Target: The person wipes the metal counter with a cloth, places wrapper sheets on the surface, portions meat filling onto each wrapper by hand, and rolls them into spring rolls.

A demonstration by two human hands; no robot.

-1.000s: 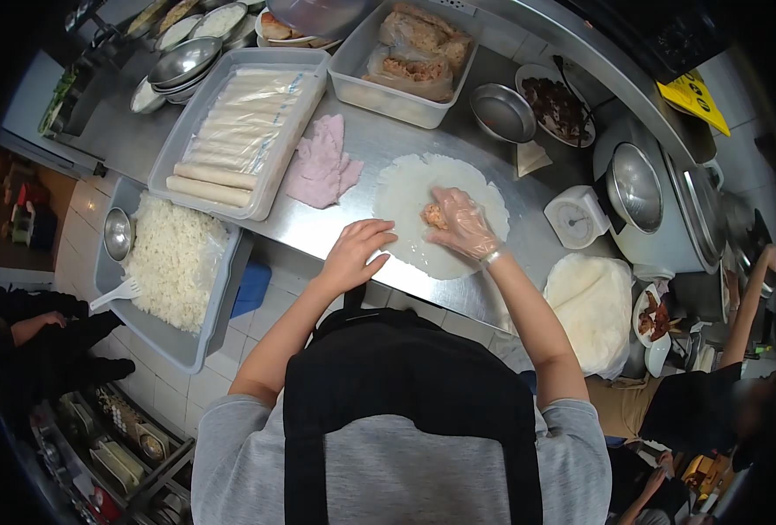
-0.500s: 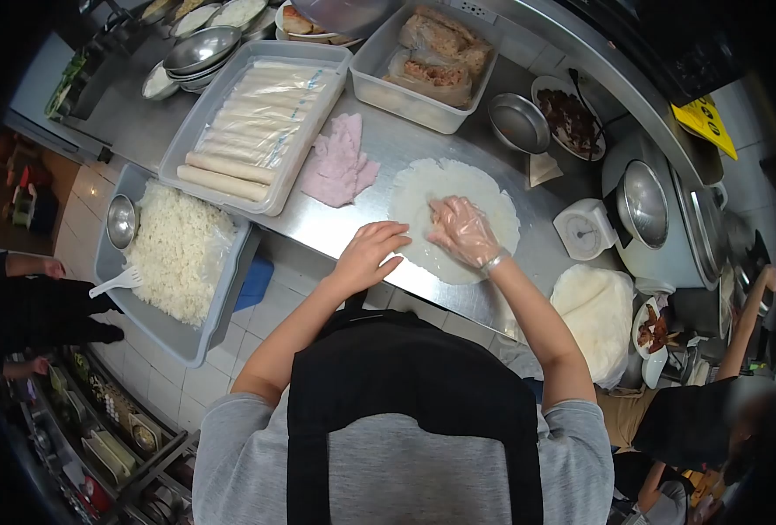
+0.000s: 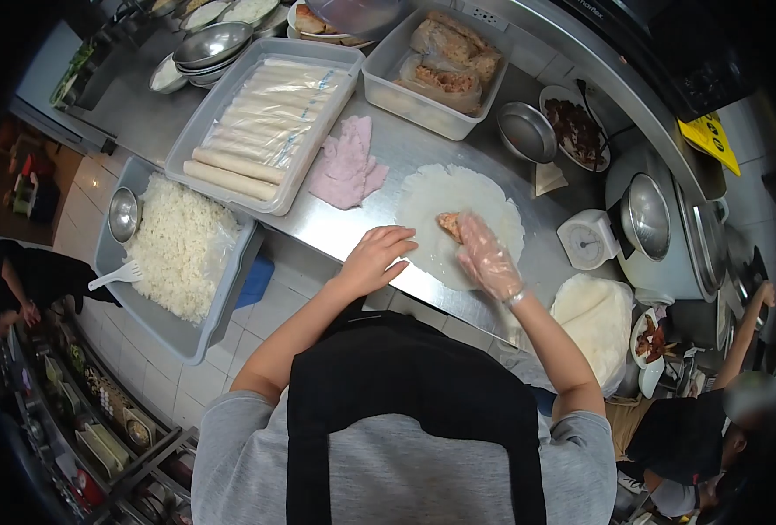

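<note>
A round, pale, thin wrapper [image 3: 427,194] lies flat on the steel table. On its middle sits a small mound of orange-pink minced filling [image 3: 448,225]. My right hand [image 3: 489,262], in a clear plastic glove, has its fingers stretched out against the right side of the filling, partly covering it. My bare left hand [image 3: 377,259] rests at the wrapper's left edge, fingers extended and holding nothing. Left of the wrapper is a crumpled pink cloth [image 3: 348,166].
A plastic tray [image 3: 281,206] holds long white rolls. Behind stands a tub [image 3: 460,128] with bagged filling. A grey bin [image 3: 197,348] of white shreds is at left, a scale [image 3: 588,241] and stacked wrappers [image 3: 594,319] at right. Co-workers [image 3: 681,433] stand on both sides.
My right hand has shifted right and slightly down, uncovering the filling on the wrapper. My left hand stays near the wrapper's edge. The co-worker at left has moved an arm.
</note>
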